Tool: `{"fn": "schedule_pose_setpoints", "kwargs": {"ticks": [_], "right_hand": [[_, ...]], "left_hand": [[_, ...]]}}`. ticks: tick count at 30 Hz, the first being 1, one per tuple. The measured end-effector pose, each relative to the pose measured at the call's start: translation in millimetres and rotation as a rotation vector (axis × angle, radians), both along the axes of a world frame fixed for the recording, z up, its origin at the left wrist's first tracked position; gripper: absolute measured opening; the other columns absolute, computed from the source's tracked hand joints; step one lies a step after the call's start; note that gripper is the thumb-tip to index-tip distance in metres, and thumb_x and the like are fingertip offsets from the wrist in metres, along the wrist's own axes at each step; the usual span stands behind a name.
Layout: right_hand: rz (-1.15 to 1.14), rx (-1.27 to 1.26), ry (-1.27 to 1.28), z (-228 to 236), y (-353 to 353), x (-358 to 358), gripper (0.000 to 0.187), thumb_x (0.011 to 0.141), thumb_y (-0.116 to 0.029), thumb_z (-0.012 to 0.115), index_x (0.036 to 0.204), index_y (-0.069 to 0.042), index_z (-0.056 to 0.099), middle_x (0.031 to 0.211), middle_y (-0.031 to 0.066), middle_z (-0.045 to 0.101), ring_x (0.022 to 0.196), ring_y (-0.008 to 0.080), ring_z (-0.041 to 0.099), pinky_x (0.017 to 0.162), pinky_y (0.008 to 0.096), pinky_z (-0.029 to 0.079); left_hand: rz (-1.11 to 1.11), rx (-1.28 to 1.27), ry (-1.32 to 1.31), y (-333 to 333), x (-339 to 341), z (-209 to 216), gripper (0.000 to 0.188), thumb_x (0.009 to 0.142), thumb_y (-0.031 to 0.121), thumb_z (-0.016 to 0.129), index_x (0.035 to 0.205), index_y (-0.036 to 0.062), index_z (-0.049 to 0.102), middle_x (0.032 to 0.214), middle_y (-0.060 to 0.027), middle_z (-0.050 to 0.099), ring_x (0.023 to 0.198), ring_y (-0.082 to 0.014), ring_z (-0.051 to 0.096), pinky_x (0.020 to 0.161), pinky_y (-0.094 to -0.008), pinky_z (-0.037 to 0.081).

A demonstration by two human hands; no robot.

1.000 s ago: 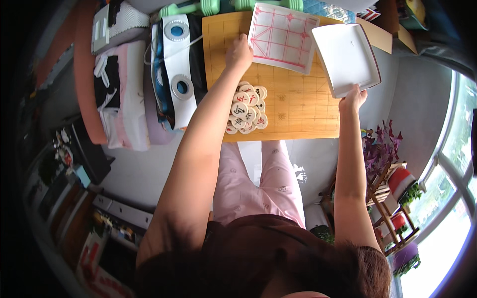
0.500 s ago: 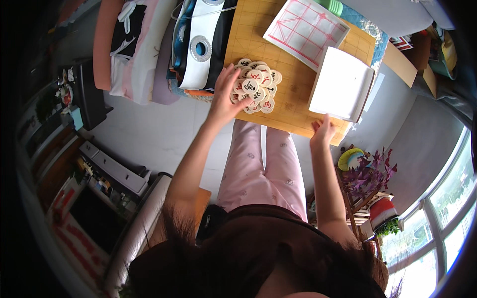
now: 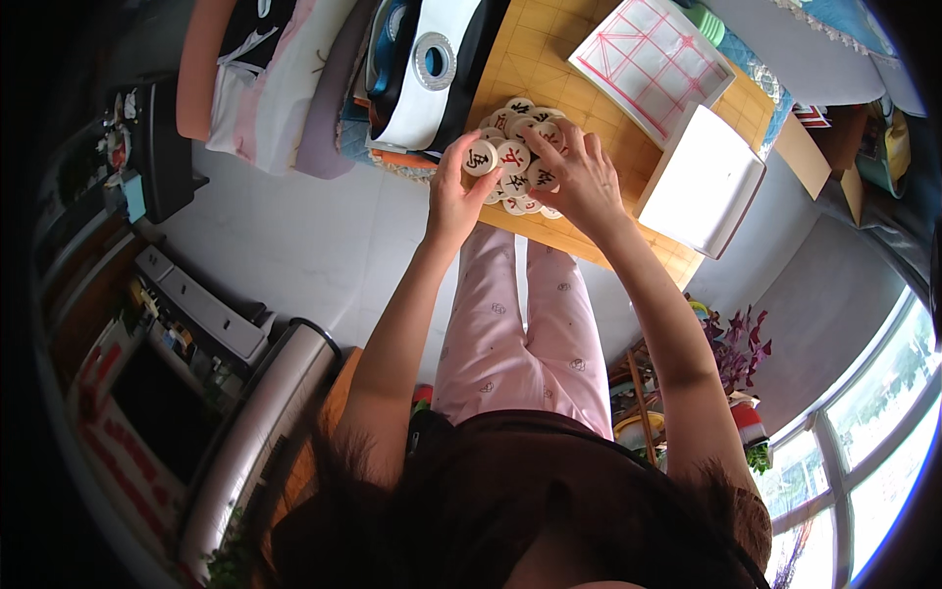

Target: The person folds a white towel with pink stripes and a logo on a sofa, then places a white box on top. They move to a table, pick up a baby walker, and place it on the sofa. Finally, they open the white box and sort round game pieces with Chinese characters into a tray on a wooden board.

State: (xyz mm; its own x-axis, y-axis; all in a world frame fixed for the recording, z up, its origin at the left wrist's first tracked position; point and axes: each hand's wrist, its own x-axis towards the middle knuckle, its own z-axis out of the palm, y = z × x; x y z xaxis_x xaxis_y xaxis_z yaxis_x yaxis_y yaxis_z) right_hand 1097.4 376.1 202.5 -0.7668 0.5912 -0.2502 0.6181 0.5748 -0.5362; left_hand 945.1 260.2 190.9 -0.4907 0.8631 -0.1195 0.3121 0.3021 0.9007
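A pile of round, cream-coloured Chinese chess pieces [image 3: 514, 183] with red or black characters lies near the front edge of a wooden board [image 3: 535, 54]. At the pile's left side, my left hand [image 3: 455, 195] is closed on one black-marked chess piece [image 3: 479, 157], pinched between thumb and fingers. My right hand [image 3: 582, 188] rests over the pile's right side. Its thumb and fingers are spread apart and touch the pieces there. Part of the pile is hidden under that hand.
A shallow box with red grid lines [image 3: 648, 61] lies at the board's far right. An open white box [image 3: 699, 182] overlaps its near end and the board's right edge. A white and blue object with a ringed hole [image 3: 432, 93] stands left of the board. Purple-leaved plants [image 3: 741, 346] are at the right.
My right hand has moved from beside the white box leftward to the pile. My left hand now holds a chess piece at the pile's left side. The view has shifted slightly.
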Motion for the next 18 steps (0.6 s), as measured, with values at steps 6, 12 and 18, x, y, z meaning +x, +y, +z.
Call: {"fn": "schedule_pose_setpoints", "kwargs": {"ticks": [6, 12, 18], "right_hand": [[-0.124, -0.064, 0.081, 2, -9, -5, 0.06, 0.063, -0.015, 0.072, 0.119, -0.023, 0.05, 0.114, 0.0139, 0.042, 0.101, 0.0344, 0.05, 0.078, 0.0424, 0.051], [-0.18, -0.164, 0.21, -16, -9, 6, 0.051, 0.069, -0.009, 0.064, 0.118, -0.017, 0.05, 0.112, 0.016, 0.044, 0.084, 0.0353, 0.06, 0.069, 0.0427, 0.053], [-0.308, -0.021, 0.336, -22, 6, 8, 0.043, 0.075, -0.005, 0.062, 0.116, -0.013, 0.052, 0.102, 0.0121, 0.051, 0.067, 0.0285, 0.062, 0.055, 0.0372, 0.054]], "left_hand": [[-0.259, 0.063, 0.39, 5, 2, -4, 0.053, 0.066, 0.004, 0.076, 0.109, 0.003, 0.046, 0.124, -0.0135, 0.051, 0.114, -0.0325, 0.047, 0.094, -0.0401, 0.04], [-0.299, 0.01, 0.548, 10, 9, -8, 0.057, 0.06, 0.003, 0.078, 0.108, 0.0041, 0.046, 0.118, -0.0127, 0.053, 0.106, -0.033, 0.05, 0.088, -0.0413, 0.042], [-0.312, 0.081, 0.56, 20, 9, -10, 0.059, 0.058, 0.002, 0.078, 0.108, 0.002, 0.047, 0.109, -0.015, 0.056, 0.097, -0.0342, 0.054, 0.084, -0.0407, 0.046]]}}
